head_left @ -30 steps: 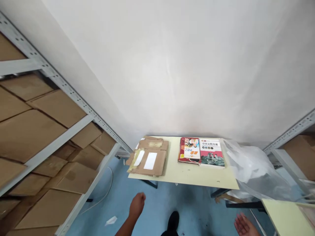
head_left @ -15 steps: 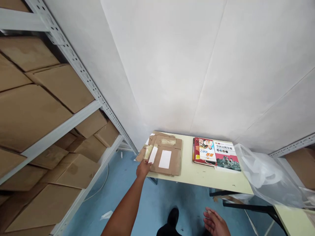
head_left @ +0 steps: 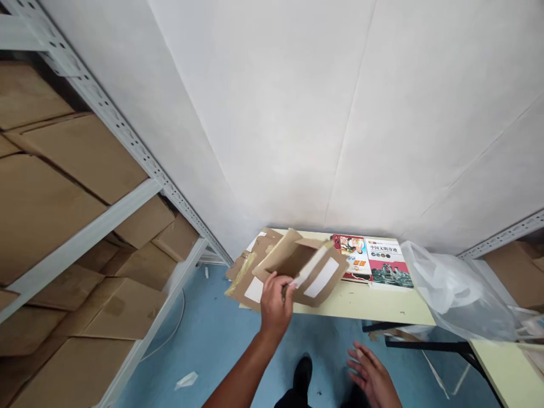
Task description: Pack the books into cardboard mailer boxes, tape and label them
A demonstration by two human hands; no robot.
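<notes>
My left hand (head_left: 276, 303) pinches the near edge of a partly opened cardboard box (head_left: 317, 279), which is tilted up above the table and bears white labels. Through its gap the brown inside shows. Beneath and to the left lie more flattened cardboard boxes (head_left: 249, 277) with clear tape and a white label. My right hand (head_left: 372, 371) hangs below the table's front edge, fingers apart and loosely curled, holding nothing. A red-covered book (head_left: 355, 258) and a white and pink book (head_left: 389, 263) lie side by side, the red one partly covered by the raised box.
The pale yellow table (head_left: 369, 306) stands against a white wall. At its right end hangs a translucent plastic bag (head_left: 459, 294). A metal shelf (head_left: 123, 221) full of cardboard boxes rises on the left. A white scrap (head_left: 186, 380) lies on the blue floor.
My left hand has lifted the top cardboard box off the pile and swung it right, and its opening now gapes. My right hand has stayed nearly in place.
</notes>
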